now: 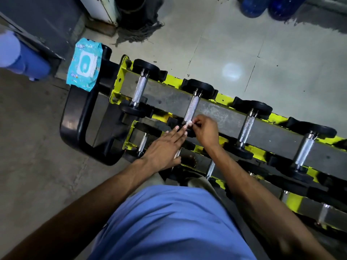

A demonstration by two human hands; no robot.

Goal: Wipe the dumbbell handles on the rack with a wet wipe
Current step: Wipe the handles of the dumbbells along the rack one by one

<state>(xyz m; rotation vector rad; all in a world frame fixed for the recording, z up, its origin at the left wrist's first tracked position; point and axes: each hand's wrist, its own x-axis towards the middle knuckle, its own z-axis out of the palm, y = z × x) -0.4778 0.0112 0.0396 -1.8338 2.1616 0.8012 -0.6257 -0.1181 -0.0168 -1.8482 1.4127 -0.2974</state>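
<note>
A yellow and black dumbbell rack (120,79) runs from upper left to lower right, with several dumbbells on its top tier. My right hand (205,131) pinches a small white wet wipe (188,123) against the near end of the second dumbbell's knurled handle (191,107). My left hand (165,147) lies flat with straight fingers over that dumbbell's near black weight. The first dumbbell handle (139,89), the third handle (247,126) and the fourth handle (305,149) lie bare. Lower tiers hold more dumbbells, partly hidden by my arms.
A blue wet wipe pack (84,64) rests on the rack's black end frame (75,117) at the left. A mop head (139,29) and blue water jugs (253,6) stand on the tiled floor beyond. Another blue jug (24,55) is at far left.
</note>
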